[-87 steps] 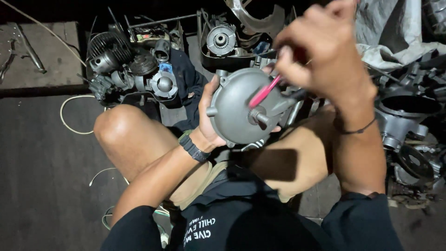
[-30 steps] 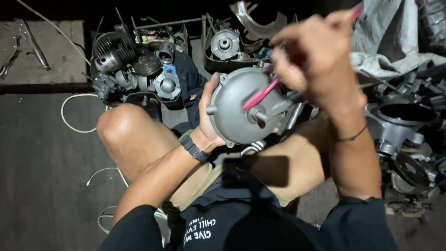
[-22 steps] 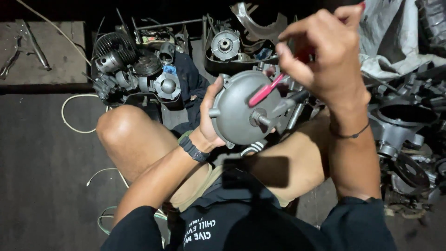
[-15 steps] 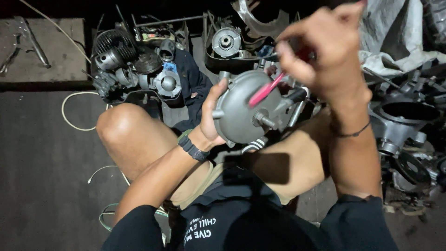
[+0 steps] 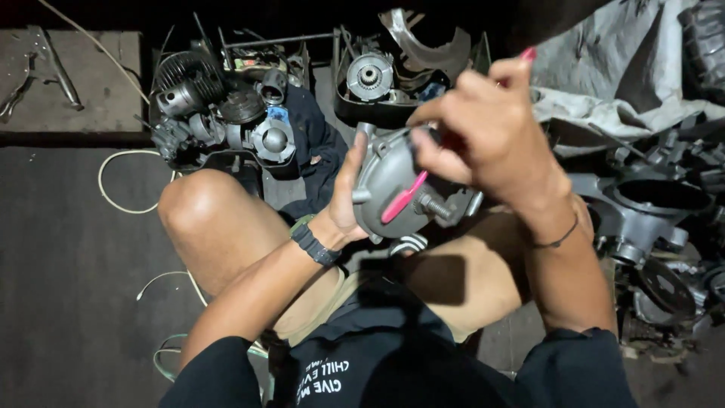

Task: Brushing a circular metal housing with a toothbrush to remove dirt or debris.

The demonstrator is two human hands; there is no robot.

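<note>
I'm holding a grey engine cover over my lap, between my knees, its rounded face tipped toward me. A short threaded stud is sticking out low on that face. My left hand is cupping the cover's left edge, thumb up along the rim, fingers wrapped behind (fingers not visible, so the wrap is judged). My right hand is sitting above and right of the cover, fingers pressed together, pinching a pink-handled tool. The pink shaft is slanting down-left across the cover's face, its tip resting just beside the stud; a pink end is also poking up past my knuckles.

To do this well, I judge: keeping the left hand locking the cover so it isn't rocking, working the tool in short light strokes, staying off the stud threads.

Around me: a finned cylinder and other engine parts on the dark floor ahead-left, a grey crankcase to my right, a cloth upper right.
</note>
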